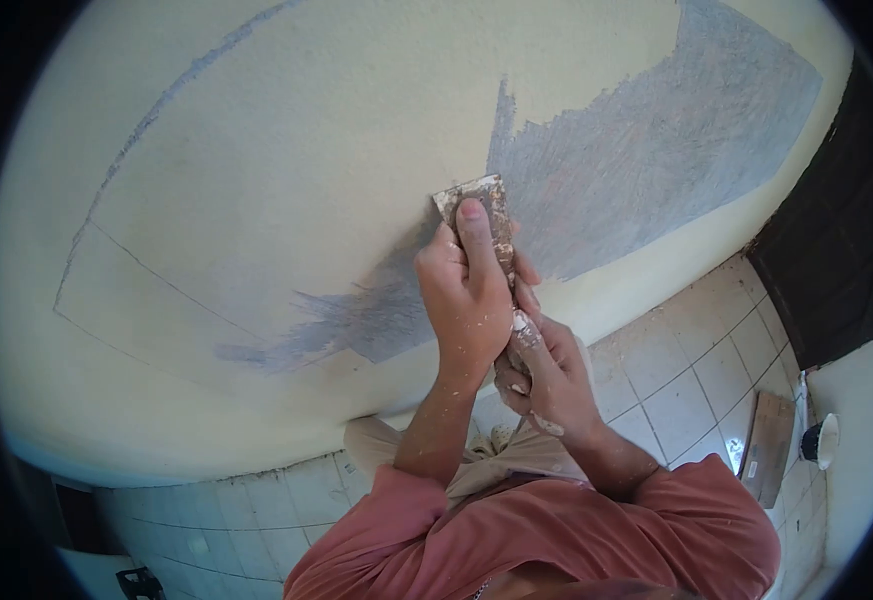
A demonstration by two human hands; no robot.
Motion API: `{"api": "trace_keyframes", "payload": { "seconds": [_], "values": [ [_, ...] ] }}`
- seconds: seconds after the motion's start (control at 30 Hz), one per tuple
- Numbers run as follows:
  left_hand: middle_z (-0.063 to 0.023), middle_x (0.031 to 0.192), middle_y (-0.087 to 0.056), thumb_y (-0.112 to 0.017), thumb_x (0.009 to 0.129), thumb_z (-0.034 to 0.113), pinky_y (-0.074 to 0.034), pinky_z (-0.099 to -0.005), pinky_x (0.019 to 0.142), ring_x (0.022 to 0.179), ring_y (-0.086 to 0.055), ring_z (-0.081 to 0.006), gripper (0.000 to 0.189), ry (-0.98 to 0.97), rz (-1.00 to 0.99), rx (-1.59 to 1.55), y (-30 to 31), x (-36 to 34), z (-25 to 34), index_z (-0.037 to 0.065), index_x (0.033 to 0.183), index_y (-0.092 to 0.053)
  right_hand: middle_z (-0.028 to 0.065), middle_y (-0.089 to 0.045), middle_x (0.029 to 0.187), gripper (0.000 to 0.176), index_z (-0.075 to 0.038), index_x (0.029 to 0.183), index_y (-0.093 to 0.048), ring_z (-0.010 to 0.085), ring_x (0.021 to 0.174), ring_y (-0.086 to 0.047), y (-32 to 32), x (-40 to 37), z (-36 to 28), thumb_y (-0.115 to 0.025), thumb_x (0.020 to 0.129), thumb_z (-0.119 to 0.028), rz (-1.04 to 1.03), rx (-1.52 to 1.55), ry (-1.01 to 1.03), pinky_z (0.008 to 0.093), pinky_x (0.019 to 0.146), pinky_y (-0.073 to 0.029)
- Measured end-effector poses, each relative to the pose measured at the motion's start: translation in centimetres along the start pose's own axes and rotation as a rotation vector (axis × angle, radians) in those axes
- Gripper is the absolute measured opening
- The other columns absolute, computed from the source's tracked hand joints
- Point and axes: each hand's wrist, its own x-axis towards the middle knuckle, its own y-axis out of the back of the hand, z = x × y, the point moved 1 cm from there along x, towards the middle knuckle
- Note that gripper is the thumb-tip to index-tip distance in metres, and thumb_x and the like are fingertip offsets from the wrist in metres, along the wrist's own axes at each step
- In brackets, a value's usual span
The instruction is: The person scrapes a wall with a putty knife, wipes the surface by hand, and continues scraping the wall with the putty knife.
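Cream plastered wall (286,150) fills most of the view. It carries two bare grey scraped patches: a large one (656,140) at upper right and a smaller ragged one (356,320) lower down, left of the hands. Thin drawn lines (156,270) cross the cream area on the left.

White tiled floor (676,380) runs along the foot of the wall. A dark opening (836,240) sits at the right edge.

Salmon-pink sleeves (576,530) at the bottom cover part of the floor, with beige cloth (516,455) between the forearms.

Brown wooden board (768,445) lies flat on the tiles at right. A small dark pot with a white rim (821,440) sits just beside it.

Left hand (466,300): its grip is closed round the tool, and the index finger lies pressed along the blade face.

Right hand (546,375): just below, touching the left, with its grip wrapped tight on the handle. The handle itself is hidden by both hands.

Paint-flecked flat metal scraper blade (497,205): held against the wall at the left border of the large grey patch, edge uppermost. Its lower half is covered by the finger.
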Motion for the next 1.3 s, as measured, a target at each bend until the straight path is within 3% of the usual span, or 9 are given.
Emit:
{"api": "trace_keyframes", "payload": {
  "seconds": [0.27,0.33,0.53,0.63,0.73,0.87,0.97,1.3],
  "values": [
    [-0.008,0.049,-0.052,-0.038,0.099,0.032,-0.035,-0.0226,0.034,0.035,-0.045,-0.0101,0.042,-0.02,-0.005,-0.022,-0.5,0.1,1.7,-0.004,0.082,-0.053,-0.0064,-0.035,0.057,0.025,-0.006,0.11,-0.049,0.0014,0.045,-0.031,-0.6,0.1,-1.3,-0.037,0.1,-0.024,0.003,-0.003,0.011,0.017,0.039,-0.026],
    [-0.0082,0.049,-0.052,-0.038,0.099,0.032,-0.036,-0.0228,0.035,0.035,-0.045,-0.0103,0.042,-0.024,-0.002,0.014,0.2,-0.3,-0.6,-0.004,0.083,-0.053,-0.006,-0.035,0.058,0.023,-0.006,0.105,-0.049,0.0017,0.046,-0.032,0.0,-0.4,-0.5,-0.037,0.1,-0.024,0.016,0.001,-0.03,0.0173,0.039,-0.026],
    [-0.0097,0.054,-0.056,-0.036,0.099,0.032,-0.038,-0.023,0.036,0.038,-0.049,-0.0111,0.041,0.073,-0.05,-0.053,-1.0,-0.4,0.4,-0.002,0.086,-0.054,-0.0027,-0.038,0.06,0.023,-0.007,0.111,-0.047,0.0036,0.046,-0.033,1.7,0.3,-1.1,-0.037,0.099,-0.025,-0.13,0.076,0.016,0.018,0.038,-0.025],
    [-0.0107,0.058,-0.058,-0.035,0.099,0.033,-0.043,-0.023,0.04,0.044,-0.054,-0.0115,0.042,0.093,-0.141,-0.045,-0.7,-0.9,-1.0,-0.003,0.089,-0.054,-0.0012,-0.039,0.06,0.028,-0.006,0.118,-0.044,0.0041,0.045,-0.032,2.1,-0.6,-0.2,-0.039,0.099,-0.026,-0.025,0.186,0.007,0.0178,0.038,-0.024],
    [-0.0113,0.061,-0.06,-0.035,0.099,0.034,-0.045,-0.0234,0.042,0.048,-0.058,-0.012,0.042,0.116,-0.198,-0.019,-0.7,-0.9,-1.8,-0.002,0.09,-0.054,-0.0007,-0.04,0.06,0.027,-0.005,0.112,-0.047,0.004,0.044,-0.029,2.3,-1.4,0.2,-0.041,0.098,-0.027,-0.003,0.299,0.017,0.0176,0.037,-0.022],
    [-0.0127,0.064,-0.061,-0.034,0.099,0.035,-0.044,-0.0237,0.041,0.047,-0.056,-0.0133,0.044,0.148,-0.153,-0.042,-1.3,-1.0,-1.7,-0.003,0.095,-0.056,-0.0012,-0.039,0.061,0.023,-0.006,0.104,-0.049,0.0036,0.044,-0.026,3.8,-1.3,-0.1,-0.042,0.098,-0.027,-0.075,0.226,0.022,0.0175,0.037,-0.02],
    [-0.0119,0.066,-0.062,-0.034,0.098,0.038,-0.042,-0.0233,0.04,0.046,-0.056,-0.0134,0.046,0.243,-0.169,-0.267,-2.2,-0.7,-2.4,-0.002,0.096,-0.056,-0.0023,-0.037,0.061,0.022,-0.007,0.099,-0.05,0.0031,0.044,-0.025,3.8,-1.0,-0.2,-0.042,0.098,-0.027,-0.06,0.214,0.007,0.0176,0.037,-0.019],
    [-0.0039,0.049,-0.05,-0.033,0.099,0.042,-0.039,-0.021,0.037,0.039,-0.048,-0.0084,0.054,0.133,-0.167,-0.125,-1.8,-0.5,-0.9,-0.003,0.084,-0.06,-0.004,-0.035,0.06,0.02,-0.008,0.093,-0.047,0.0026,0.045,-0.027,2.2,-1.0,-1.2,-0.038,0.099,-0.024,-0.009,0.09,0.021,0.0183,0.036,-0.02]
  ]
}}
